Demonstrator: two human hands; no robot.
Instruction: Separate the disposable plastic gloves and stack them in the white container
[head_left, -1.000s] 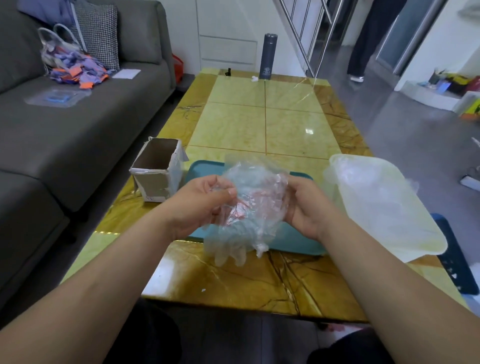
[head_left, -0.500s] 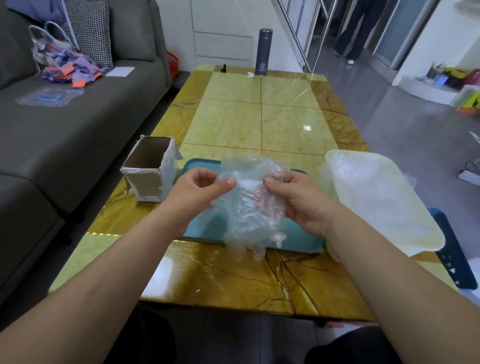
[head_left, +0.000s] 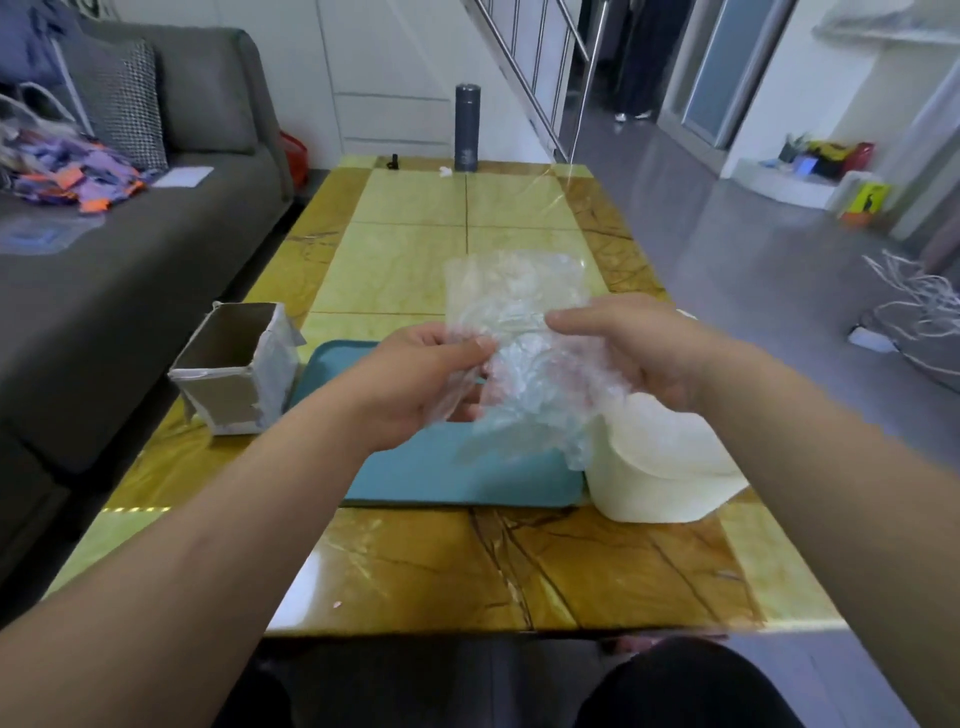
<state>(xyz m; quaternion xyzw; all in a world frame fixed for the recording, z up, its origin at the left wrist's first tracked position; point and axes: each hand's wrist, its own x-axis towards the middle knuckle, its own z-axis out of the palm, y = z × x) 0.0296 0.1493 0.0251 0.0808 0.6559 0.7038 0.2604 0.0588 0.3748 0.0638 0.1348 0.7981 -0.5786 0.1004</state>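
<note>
A crumpled bunch of clear disposable plastic gloves (head_left: 519, 353) hangs in the air above the teal tray (head_left: 467, 473). My left hand (head_left: 415, 384) pinches the bunch at its left edge between thumb and fingers. My right hand (head_left: 634, 353) holds the right side, thumb on top. One flat sheet of the bunch stands up above both hands. The white container (head_left: 660, 473) sits on the table just right of the tray, partly hidden behind my right forearm.
An open, torn cardboard box (head_left: 234, 379) stands left of the tray on the yellow marble table (head_left: 467, 571). A dark flask (head_left: 467, 127) stands at the table's far edge. A grey sofa (head_left: 104, 260) runs along the left side.
The gloves and both hands have risen a little, and a flat sheet of plastic now sticks up above the hands. The camera has shifted, so the white container sits closer under my right arm.
</note>
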